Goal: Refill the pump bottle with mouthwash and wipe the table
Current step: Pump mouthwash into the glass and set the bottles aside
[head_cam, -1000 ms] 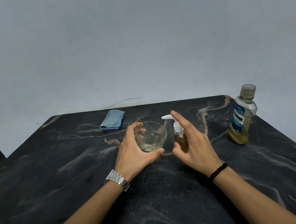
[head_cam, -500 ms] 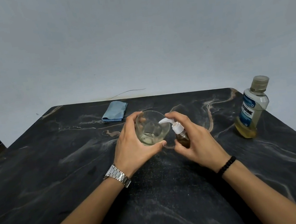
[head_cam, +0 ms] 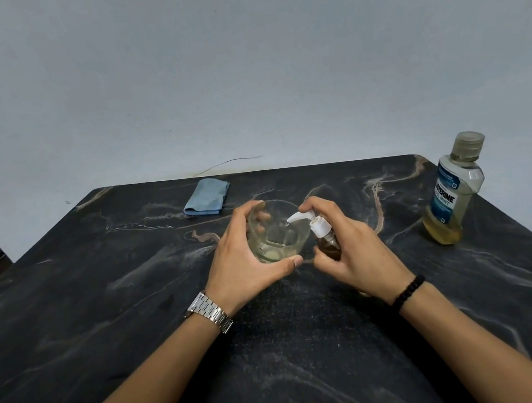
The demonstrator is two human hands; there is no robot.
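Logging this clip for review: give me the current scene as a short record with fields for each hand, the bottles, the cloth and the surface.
left hand: holds glass cup
right hand: grips pump bottle, nozzle over cup
mouthwash bottle: upright, capped, far right
cloth: blue, folded, far edge
table: dark marble

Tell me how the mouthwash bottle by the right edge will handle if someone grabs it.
The mouthwash bottle is tall and narrow, so a sideways push would probably tip it. Only its bottom holds liquid, so it is likely light. Its clear plastic looks smooth, perhaps slippery; the cap is on, so a spill seems unlikely.
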